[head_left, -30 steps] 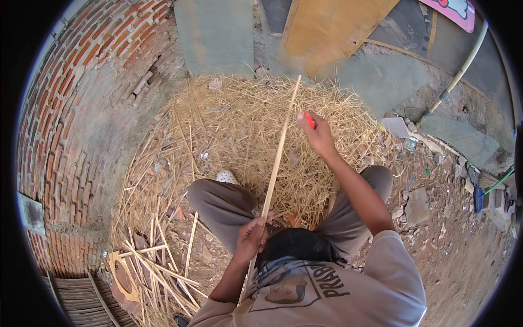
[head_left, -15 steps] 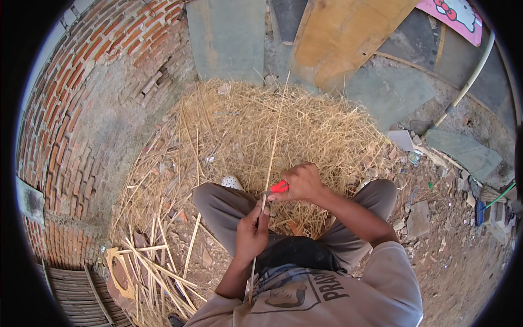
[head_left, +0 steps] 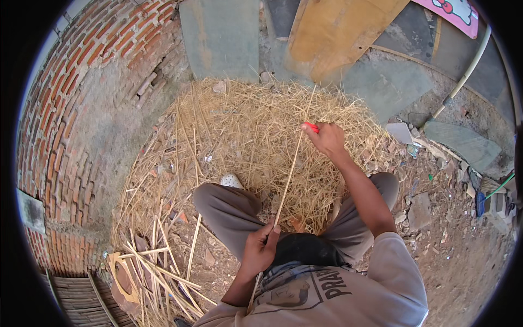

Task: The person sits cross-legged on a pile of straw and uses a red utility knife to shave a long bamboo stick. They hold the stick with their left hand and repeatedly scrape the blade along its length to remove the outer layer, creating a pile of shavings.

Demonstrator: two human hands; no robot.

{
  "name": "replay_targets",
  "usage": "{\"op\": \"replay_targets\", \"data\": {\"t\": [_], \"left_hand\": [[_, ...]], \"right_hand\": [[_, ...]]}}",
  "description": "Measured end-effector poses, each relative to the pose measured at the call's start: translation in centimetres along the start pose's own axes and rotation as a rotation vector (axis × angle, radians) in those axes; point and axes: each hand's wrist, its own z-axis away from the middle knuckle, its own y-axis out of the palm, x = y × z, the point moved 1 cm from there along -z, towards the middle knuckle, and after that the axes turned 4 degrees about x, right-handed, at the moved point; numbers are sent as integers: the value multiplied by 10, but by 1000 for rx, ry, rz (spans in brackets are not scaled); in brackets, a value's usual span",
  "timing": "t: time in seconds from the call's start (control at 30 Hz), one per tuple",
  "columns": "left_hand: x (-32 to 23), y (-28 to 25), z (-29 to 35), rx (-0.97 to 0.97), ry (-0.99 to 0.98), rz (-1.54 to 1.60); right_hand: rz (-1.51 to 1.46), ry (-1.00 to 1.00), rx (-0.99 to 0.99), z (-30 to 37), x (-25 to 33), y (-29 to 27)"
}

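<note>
A long, thin bamboo strip [head_left: 290, 186] slants from my lap out over the straw-like shavings [head_left: 256, 131]. My left hand [head_left: 260, 249] is closed around its near part, close to my body. Farther out, my right hand [head_left: 328, 139] grips a red-handled knife [head_left: 311, 127] against the strip, with the thumb beside it. Most of the knife, including its blade, is hidden by the fingers or too small to make out. The strip's near end runs back along my left forearm over my shirt.
Several split bamboo pieces [head_left: 158, 270] lie at lower left beside a cut-out tan board [head_left: 121, 278]. A brick wall [head_left: 71, 158] rises on the left. Flat panels [head_left: 220, 41] lean at the back. Rubble and a blue brush [head_left: 480, 204] lie at the right.
My right hand has slid the knife outward along the strip, away from my left hand. My left hand has shifted slightly nearer my body, and the strip's far end has swung right.
</note>
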Motion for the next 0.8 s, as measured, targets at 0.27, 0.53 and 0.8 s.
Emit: {"op": "replay_targets", "data": {"t": [0.27,0.53,0.8], "left_hand": [[-3,-13,-19,-215,35,-86],[-3,-4,-17,-109,-14,-190],[-2,-1,-27,-165,47,-22]], "right_hand": [[-73,-547,239,98,87,6],[-2,-330,179,54,54,12],[-21,-472,177,85,78,7]]}}
